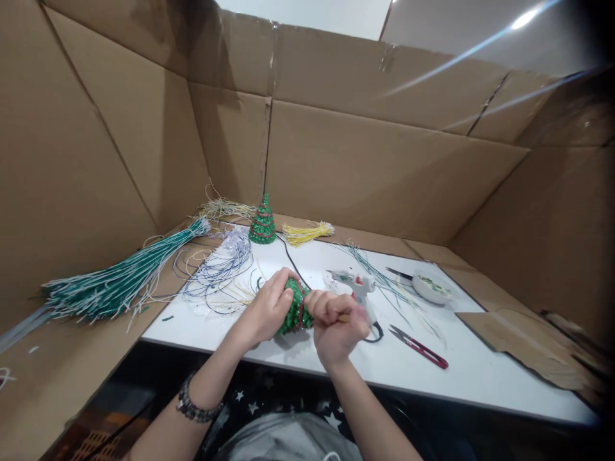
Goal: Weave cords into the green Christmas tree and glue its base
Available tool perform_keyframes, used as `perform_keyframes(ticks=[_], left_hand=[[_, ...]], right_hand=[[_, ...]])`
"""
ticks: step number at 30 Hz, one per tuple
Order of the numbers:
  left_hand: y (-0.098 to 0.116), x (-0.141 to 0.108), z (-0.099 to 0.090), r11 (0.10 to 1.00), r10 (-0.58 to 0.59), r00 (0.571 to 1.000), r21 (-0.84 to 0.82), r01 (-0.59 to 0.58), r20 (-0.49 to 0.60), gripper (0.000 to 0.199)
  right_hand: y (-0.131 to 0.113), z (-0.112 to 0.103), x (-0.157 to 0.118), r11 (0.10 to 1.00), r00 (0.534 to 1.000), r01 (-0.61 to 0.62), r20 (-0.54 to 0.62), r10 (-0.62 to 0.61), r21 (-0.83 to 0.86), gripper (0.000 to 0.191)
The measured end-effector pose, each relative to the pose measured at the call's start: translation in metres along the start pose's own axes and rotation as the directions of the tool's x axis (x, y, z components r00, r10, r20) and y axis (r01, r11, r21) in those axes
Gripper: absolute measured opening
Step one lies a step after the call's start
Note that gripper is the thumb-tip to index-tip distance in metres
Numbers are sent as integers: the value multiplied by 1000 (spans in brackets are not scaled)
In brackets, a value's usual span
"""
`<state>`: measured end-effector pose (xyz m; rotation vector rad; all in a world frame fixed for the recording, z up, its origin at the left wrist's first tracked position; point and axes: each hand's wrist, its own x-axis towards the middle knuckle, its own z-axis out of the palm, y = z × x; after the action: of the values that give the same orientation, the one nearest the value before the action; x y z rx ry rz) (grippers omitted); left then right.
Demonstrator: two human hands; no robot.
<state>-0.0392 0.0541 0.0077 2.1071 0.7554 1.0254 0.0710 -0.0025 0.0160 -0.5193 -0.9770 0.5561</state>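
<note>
A green beaded Christmas tree [295, 312] with red bead strands lies on its side near the table's front edge, partly hidden by my fingers. Wrapped around its left side, my left hand [270, 302] grips it. My right hand [340, 323] is curled into a fist at the tree's right side; whatever its fingers pinch is hidden. A glue gun [364, 283] lies just beyond my right hand. Red-handled thread snips [423, 351] rest to the right on the white table [485, 378]. Farther back, a finished-looking beaded tree [262, 224] stands upright.
Green strands [129, 275] lie bundled at left, beside tangled blue-and-white strands [223, 262]. A yellow bundle [307, 233] sits at the back. On the right are a white bowl [435, 298], a dark blade [398, 273] and a cardboard piece [519, 346]. Cardboard walls [375, 173] surround the table.
</note>
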Motion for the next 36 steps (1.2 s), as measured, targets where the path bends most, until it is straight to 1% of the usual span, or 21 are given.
perform_keyframes(ticks=[2, 5, 7, 8, 10, 11, 12, 13, 15, 17, 19, 21, 23, 25, 26, 29, 31, 33, 34, 35, 36], left_hand=[[0, -1, 0, 1000, -5, 1000, 26, 5, -4, 21], [-1, -2, 2, 999, 19, 1000, 47, -19, 2, 19], [-2, -1, 3, 998, 44, 999, 41, -45, 13, 18], [-3, -1, 3, 998, 49, 999, 39, -50, 14, 17], [-4, 0, 3, 998, 39, 999, 44, -40, 11, 14], [-4, 0, 2, 998, 28, 1000, 48, -29, 12, 13], [-4, 0, 2, 999, 21, 1000, 50, -22, 17, 14], [-4, 0, 1, 999, 19, 1000, 49, -20, 24, 15], [-4, -1, -1, 999, 22, 999, 44, -23, 38, 19], [-5, -2, -1, 999, 22, 999, 46, -24, 45, 23], [-5, -3, -1, 998, 13, 999, 55, -15, 44, 24], [-4, -3, -1, 998, 6, 999, 65, -8, 38, 24], [-4, -2, -1, 997, 7, 999, 74, -9, 31, 24], [-4, -2, -1, 997, 17, 999, 74, -19, 33, 24], [-4, -2, -1, 997, 23, 999, 71, -26, 37, 25], [-8, -1, -2, 997, 26, 998, 70, -30, 57, 27], [-10, -1, -4, 996, 2, 998, 89, -8, 69, 31], [-10, 0, -7, 991, -21, 998, 131, 12, 67, 35], [-10, 1, -9, 987, -23, 999, 162, 15, 47, 36], [-8, 1, -11, 979, -18, 1000, 205, 14, 17, 37], [-5, 1, -13, 967, -10, 1000, 256, 16, -23, 37]], right_hand=[[1, 1, 0, 996, 998, 2, 64, 4, -91, 57], [-1, 5, 12, 983, 990, -49, 119, 71, -177, 55], [-4, 11, 26, 961, 970, -140, 161, 181, -238, 53], [-6, 14, 34, 940, 945, -218, 184, 271, -262, 55], [-9, 19, 49, 897, 878, -370, 224, 422, -243, 57], [-10, 21, 55, 875, 846, -433, 236, 477, -215, 59], [-10, 22, 59, 859, 826, -480, 240, 511, -175, 60], [-10, 23, 61, 848, 817, -513, 229, 529, -131, 60], [-10, 20, 61, 843, 830, -537, 166, 533, -21, 60], [-10, 14, 57, 856, 861, -509, 70, 505, 92, 60], [-10, 7, 48, 876, 889, -450, -14, 459, 172, 58], [-9, 2, 36, 907, 919, -365, -76, 388, 211, 55], [-8, -1, 22, 947, 954, -251, -116, 277, 199, 53], [-7, 0, 8, 983, 985, -127, -102, 141, 133, 53], [-7, 1, 3, 992, 994, -81, -61, 87, 93, 55], [-18, 2, -2, 998, 997, -35, 64, 32, 57, 58], [-35, -5, 4, 998, 997, -4, 77, 0, 58, 58], [-57, -23, 12, 995, 995, 89, 45, -88, -34, 57], [-68, -37, 16, 978, 988, 155, 40, -151, -142, 57], [-78, -53, 19, 926, 967, 244, 5, -253, -289, 56], [-86, -70, 20, 820, 933, 297, -35, -358, -490, 55]])
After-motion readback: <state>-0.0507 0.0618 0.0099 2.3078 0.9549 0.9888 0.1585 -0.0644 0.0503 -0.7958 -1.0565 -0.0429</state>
